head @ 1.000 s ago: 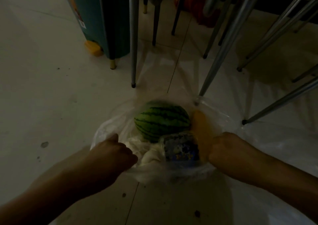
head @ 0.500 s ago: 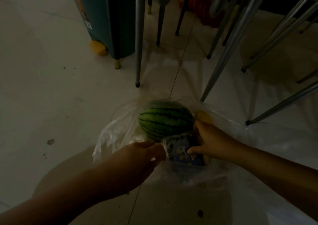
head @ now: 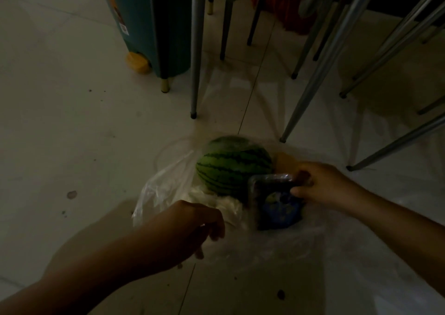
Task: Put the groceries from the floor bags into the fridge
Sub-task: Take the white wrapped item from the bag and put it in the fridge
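A clear plastic bag (head: 159,189) lies open on the tiled floor in dim light. Inside it sits a striped green watermelon (head: 232,165), with something white (head: 216,202) bunched in front of it and an orange item (head: 284,159) partly hidden behind. My right hand (head: 322,184) grips the top of a clear plastic box with a blue label (head: 277,206), tilted up on its edge beside the melon. My left hand (head: 192,228) hovers over the bag's near rim with fingers curled downward; whether it pinches the plastic is unclear.
Several metal chair and table legs (head: 196,73) stand just beyond the bag. A teal bin (head: 154,25) on small feet stands at the back left. Something red (head: 286,8) lies under the furniture. More clear plastic (head: 337,254) spreads at lower right.
My right hand moved from the bag's rim to the labelled box and tipped it up on edge. My left hand let go of the left rim and shifted toward the middle.
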